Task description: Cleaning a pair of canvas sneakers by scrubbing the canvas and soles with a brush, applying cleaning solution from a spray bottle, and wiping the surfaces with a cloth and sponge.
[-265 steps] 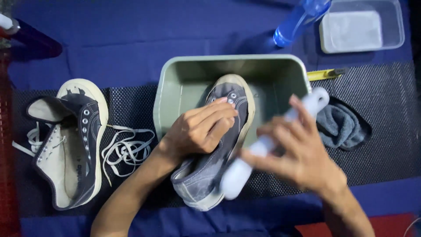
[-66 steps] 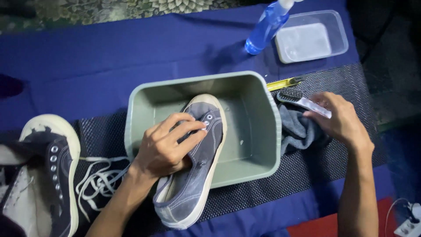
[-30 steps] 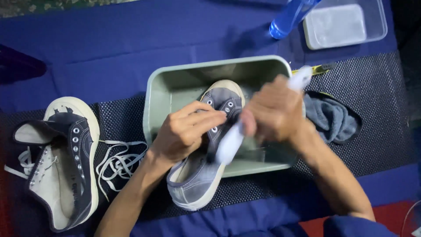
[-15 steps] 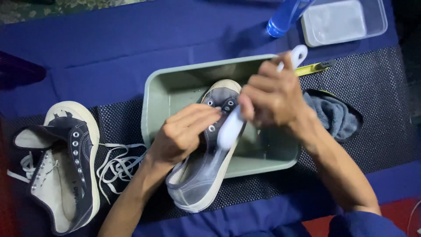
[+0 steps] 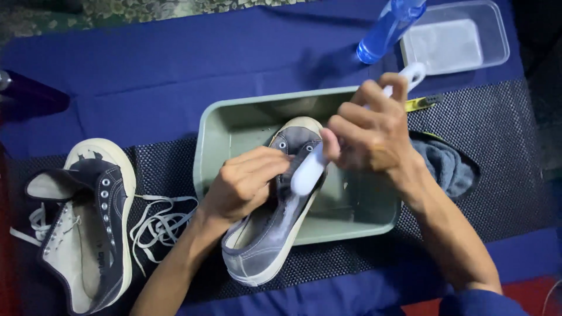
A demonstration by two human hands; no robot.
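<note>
The left hand (image 5: 246,184) presses down on a grey canvas sneaker with a cream rubber sole (image 5: 266,234), fingers curled over its upper. The sneaker leans toe-first into a pale green plastic tub (image 5: 234,123), heel resting out over the front rim. The right hand (image 5: 369,137) is wrapped tightly around a white plastic brush (image 5: 307,172), whose head touches the sneaker's side. A dark lace-less sneaker (image 5: 88,222) and loose white laces (image 5: 161,219) lie left; a grey cloth (image 5: 448,167) lies right. Beyond stand 1 blue spray bottle (image 5: 386,29) and 1 clear lidded container (image 5: 456,41).
</note>
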